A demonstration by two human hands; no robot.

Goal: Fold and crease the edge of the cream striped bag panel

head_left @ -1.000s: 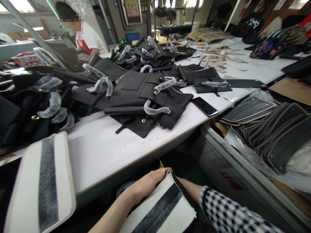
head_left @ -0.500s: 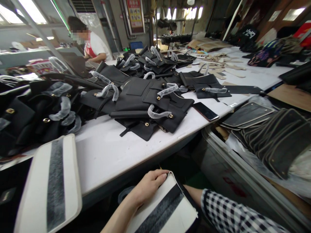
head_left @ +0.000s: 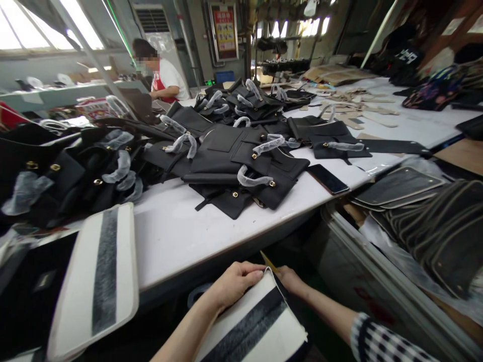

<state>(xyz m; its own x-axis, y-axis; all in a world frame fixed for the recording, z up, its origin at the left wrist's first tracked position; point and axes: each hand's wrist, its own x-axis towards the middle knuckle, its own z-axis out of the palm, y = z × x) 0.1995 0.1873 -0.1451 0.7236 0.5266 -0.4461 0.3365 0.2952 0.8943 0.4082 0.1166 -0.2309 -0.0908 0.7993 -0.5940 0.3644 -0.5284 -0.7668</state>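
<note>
A white bag panel with a black stripe [head_left: 277,336] is tilted in front of me at the bottom centre. My left hand [head_left: 238,281] is closed on its upper corner, thumb and fingers along the edge. Just behind that corner, my right hand [head_left: 290,279] is closed around a thin yellow tool [head_left: 267,260]. The tool's tip points up and left, and its exact kind does not show. A second white panel with a dark stripe [head_left: 126,271] leans at the left against the white table.
On the white table [head_left: 169,241] lie many black bags [head_left: 222,148] with plastic-wrapped handles, and a phone [head_left: 328,179]. At the right, a grey bin [head_left: 354,266] holds stacked dark panels [head_left: 433,226]. Another person [head_left: 171,80] works at the far left.
My right hand has come up from behind the panel into view with the yellow tool. My left hand keeps its hold on the corner. The whole view has shifted slightly left.
</note>
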